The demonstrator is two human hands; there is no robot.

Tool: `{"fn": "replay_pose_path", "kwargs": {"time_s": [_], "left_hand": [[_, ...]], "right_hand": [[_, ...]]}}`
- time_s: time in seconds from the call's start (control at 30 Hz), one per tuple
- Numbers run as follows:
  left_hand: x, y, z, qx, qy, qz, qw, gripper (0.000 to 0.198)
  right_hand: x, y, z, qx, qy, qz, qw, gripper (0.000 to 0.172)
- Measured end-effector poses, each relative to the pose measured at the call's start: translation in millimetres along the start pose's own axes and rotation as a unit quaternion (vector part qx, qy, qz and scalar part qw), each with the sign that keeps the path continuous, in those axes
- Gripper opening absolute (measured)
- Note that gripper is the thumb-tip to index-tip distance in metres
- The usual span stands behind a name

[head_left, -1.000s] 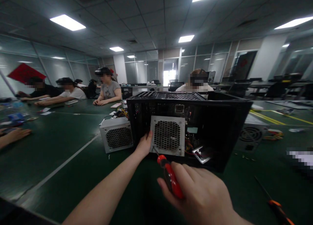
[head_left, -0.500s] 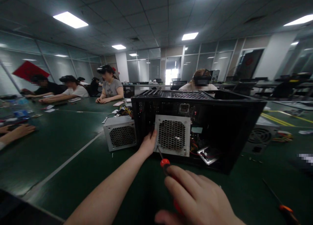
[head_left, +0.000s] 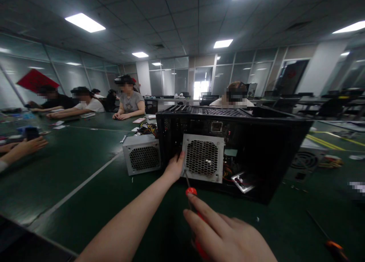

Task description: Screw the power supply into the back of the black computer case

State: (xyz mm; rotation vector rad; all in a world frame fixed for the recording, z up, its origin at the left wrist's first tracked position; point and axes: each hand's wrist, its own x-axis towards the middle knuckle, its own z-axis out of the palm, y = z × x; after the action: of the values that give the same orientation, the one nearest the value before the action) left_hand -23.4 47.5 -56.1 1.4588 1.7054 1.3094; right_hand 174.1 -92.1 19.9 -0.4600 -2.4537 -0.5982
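A black computer case (head_left: 281,119) lies on its side on the green table, its open side facing me. In its opening a silver power supply (head_left: 203,157) with a honeycomb grille stands slightly tilted. My left hand (head_left: 174,168) grips this power supply by its left edge; some of its fingers are hidden behind the metal. My right hand (head_left: 225,229) is closed around the red handle of a screwdriver (head_left: 191,191). The screwdriver's tip meets the lower left corner of the power supply, at a screw position.
A second silver power supply (head_left: 144,155) sits left of the case, and another (head_left: 306,159) with cables to its right. Another screwdriver (head_left: 325,233) lies at the right front. A co-worker's hand (head_left: 32,146) holds a dark object at the left. Other people sit around the table.
My right hand has shifted slightly left and turned on the screwdriver handle, while the tip stays at the same corner. My left hand keeps its hold. The co-worker's hand at the left has risen.
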Motion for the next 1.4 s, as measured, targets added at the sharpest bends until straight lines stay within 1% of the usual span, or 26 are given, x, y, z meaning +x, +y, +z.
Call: {"fn": "replay_pose_path", "kwargs": {"time_s": [0.07, 0.13, 0.23, 0.33, 0.4, 0.47, 0.53, 0.6, 0.8, 0.93, 1.17, 1.33, 1.4], "left_hand": [[0.2, -0.5, -0.1, 0.001, 0.002, 0.002, 1.0, 0.073], [0.3, -0.7, -0.4, 0.001, 0.004, 0.002, 1.0, 0.074], [0.2, -0.6, -0.7, 0.001, 0.002, -0.001, 1.0, 0.073], [-0.1, 0.0, -0.7, 0.0, 0.005, -0.002, 1.0, 0.07], [-0.3, 0.2, -0.6, -0.004, 0.009, 0.001, 1.0, 0.068], [-0.3, 0.3, -0.7, -0.006, 0.008, 0.003, 1.0, 0.067], [-0.2, 0.1, -0.8, -0.005, 0.005, 0.003, 1.0, 0.067], [-0.2, 0.0, -1.0, -0.002, 0.007, -0.004, 1.0, 0.067], [-1.7, 2.7, -1.5, 0.004, 0.001, -0.002, 1.0, 0.071], [-1.8, 3.1, -1.3, -0.002, 0.005, -0.009, 1.0, 0.073], [-0.9, 1.6, -1.1, -0.004, 0.006, -0.004, 1.0, 0.074], [-2.6, 5.3, -2.3, 0.011, 0.002, -0.009, 1.0, 0.071], [-3.3, 6.6, -2.8, 0.016, 0.002, -0.012, 1.0, 0.068]], "right_hand": [[1.3, 1.2, -4.4, 0.027, 0.012, 0.016, 0.999, 0.032], [1.9, 2.5, -7.8, 0.04, 0.038, 0.038, 0.998, 0.032], [2.0, 4.8, -9.2, 0.033, 0.085, 0.078, 0.993, 0.026], [2.8, 6.8, -7.2, 0.013, 0.111, 0.12, 0.986, 0.022], [3.3, 7.2, -5.0, -0.013, 0.13, 0.124, 0.984, 0.022], [3.3, 7.1, -3.3, -0.041, 0.141, 0.094, 0.985, 0.025], [2.8, 6.5, -2.6, -0.061, 0.127, 0.061, 0.988, 0.027], [2.2, 5.4, -2.7, -0.065, 0.108, 0.046, 0.991, 0.028], [-3.3, -0.4, -2.5, -0.051, 0.042, 0.051, 0.996, 0.017], [-5.1, -2.2, -3.5, -0.071, 0.02, 0.037, 0.997, 0.018], [-0.3, -1.0, -6.7, -0.063, 0.031, 0.03, 0.997, 0.02], [-0.5, 2.2, -9.9, -0.036, 0.032, 0.024, 0.999, 0.034], [-0.8, 3.2, -10.3, -0.026, 0.038, 0.029, 0.999, 0.037]]}}
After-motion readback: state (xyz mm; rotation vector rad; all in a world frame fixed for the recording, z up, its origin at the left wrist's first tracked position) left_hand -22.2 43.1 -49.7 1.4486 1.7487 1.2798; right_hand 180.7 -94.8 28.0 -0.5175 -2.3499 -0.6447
